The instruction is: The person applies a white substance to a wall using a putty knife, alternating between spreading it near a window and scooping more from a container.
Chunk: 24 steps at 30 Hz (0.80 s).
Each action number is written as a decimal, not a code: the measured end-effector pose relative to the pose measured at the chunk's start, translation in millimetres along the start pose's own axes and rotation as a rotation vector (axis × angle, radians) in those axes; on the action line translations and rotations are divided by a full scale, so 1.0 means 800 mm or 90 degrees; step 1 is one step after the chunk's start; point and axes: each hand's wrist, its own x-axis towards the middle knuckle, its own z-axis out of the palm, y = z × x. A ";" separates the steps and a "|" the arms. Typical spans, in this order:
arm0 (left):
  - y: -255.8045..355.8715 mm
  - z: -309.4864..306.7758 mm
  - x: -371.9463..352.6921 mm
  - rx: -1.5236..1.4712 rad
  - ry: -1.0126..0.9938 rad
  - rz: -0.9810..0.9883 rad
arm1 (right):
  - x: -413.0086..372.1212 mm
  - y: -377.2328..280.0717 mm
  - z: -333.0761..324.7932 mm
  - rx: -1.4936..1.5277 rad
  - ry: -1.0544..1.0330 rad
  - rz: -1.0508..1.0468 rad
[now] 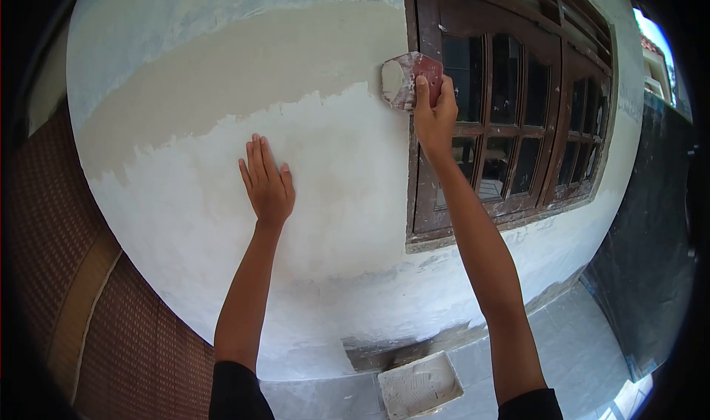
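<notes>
Flat against the white wall [333, 213] rests my left hand [268, 185], fingers stretched upward, holding nothing. My right hand [436, 113] grips a reddish scraper [427, 71] by its edge, thumb on its face. Pale paste covers the scraper's left part, which lies at the wall's edge beside the window frame. A damp-looking beige band of paste [237, 57] curves over the upper wall, above my left hand, with a ragged lower edge.
A brown wooden window [484, 128] with glass panes is at the right. On the grey tiled floor [573, 346] sits a paste-smeared tray [420, 385]. A brown woven panel [148, 320] stands at the left, a dark panel [651, 227] at the far right.
</notes>
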 end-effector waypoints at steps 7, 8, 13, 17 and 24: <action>-0.005 -0.012 -0.014 -0.014 -0.077 -0.006 | 0.003 0.023 -0.032 -0.121 0.073 -0.014; -0.004 -0.016 -0.018 -0.003 -0.087 -0.003 | -0.001 0.020 -0.044 -0.117 0.084 0.032; 0.010 -0.033 -0.043 -0.019 -0.120 -0.022 | -0.030 0.047 -0.099 0.020 0.080 0.138; 0.039 -0.049 -0.076 -0.100 -0.164 -0.061 | -0.075 0.054 -0.153 0.092 0.034 0.246; 0.090 -0.086 -0.175 -0.174 -0.229 -0.106 | -0.198 0.057 -0.237 0.148 -0.090 0.538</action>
